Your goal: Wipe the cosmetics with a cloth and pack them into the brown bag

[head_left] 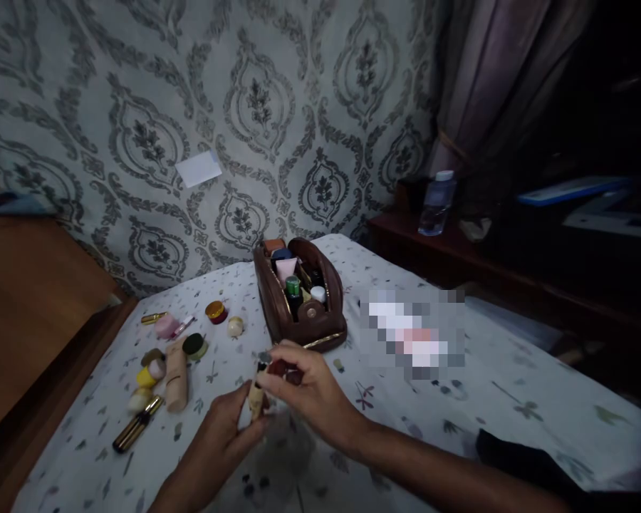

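Observation:
My left hand (227, 427) is closed round a small beige bottle (256, 400) with a dark top, held upright in front of the brown bag. At the top of that bottle, my right hand (299, 381) pinches with thumb and fingers; a dark reddish shape shows between its fingers, too unclear to name. The open brown leather bag (328, 335) stands just beyond my hands, holding a pink tube (285, 269), a green-capped item (293, 286) and a white-capped item (318, 293).
Left on the floral sheet (219, 377) lie a beige tube (176, 381), a black-and-gold tube (137, 425), a red-gold jar (216, 312), a dark green lid (194, 346) and several small cosmetics. A water bottle (436, 206) stands on a dark red surface; a blurred patch (414, 335) covers something at right.

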Demonstrator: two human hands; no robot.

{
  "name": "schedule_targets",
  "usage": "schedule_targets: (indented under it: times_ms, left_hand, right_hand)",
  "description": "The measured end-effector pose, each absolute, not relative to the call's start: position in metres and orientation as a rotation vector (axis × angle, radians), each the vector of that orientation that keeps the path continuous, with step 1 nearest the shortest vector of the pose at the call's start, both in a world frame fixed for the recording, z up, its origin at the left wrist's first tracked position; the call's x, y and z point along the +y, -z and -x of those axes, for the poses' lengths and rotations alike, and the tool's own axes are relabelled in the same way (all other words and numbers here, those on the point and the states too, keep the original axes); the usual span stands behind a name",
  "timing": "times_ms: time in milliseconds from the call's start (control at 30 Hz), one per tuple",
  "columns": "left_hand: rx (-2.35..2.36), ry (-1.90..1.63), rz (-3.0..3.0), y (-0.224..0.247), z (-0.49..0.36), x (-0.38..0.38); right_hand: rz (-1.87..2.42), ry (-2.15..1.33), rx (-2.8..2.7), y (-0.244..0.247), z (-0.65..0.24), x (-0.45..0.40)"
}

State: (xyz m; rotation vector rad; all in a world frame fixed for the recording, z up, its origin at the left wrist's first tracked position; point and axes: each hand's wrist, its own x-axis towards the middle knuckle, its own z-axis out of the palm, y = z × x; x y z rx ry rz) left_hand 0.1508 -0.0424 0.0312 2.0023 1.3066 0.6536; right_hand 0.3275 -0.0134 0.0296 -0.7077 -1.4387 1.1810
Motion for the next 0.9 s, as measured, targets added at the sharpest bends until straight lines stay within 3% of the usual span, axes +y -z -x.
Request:
schedule_targets:
  times_ms: [200,433,633,900]
  left_hand:
    - [1.187,-0.583,-1.842,-0.029,-0.161,-0.034]
    - [1.131,-0.647,-1.789,-0.026,-0.188,-0.018]
    - [1.092,-0.586,-1.987,-0.019,-0.193,-0.001]
    - [1.174,-0.605,-2.034,0.028,-0.181,0.005]
  right_hand:
    - [0.725,-1.38,-1.276,-0.038,-0.353,-0.009]
    - [0.746,-1.259,-1.53,-0.032,-0.366,-0.01]
    - [0.835,-1.221,-1.412,-0.065,-0.414,0.025]
    - [1.165,-0.469,-2.014,-0.111,-0.467,0.089]
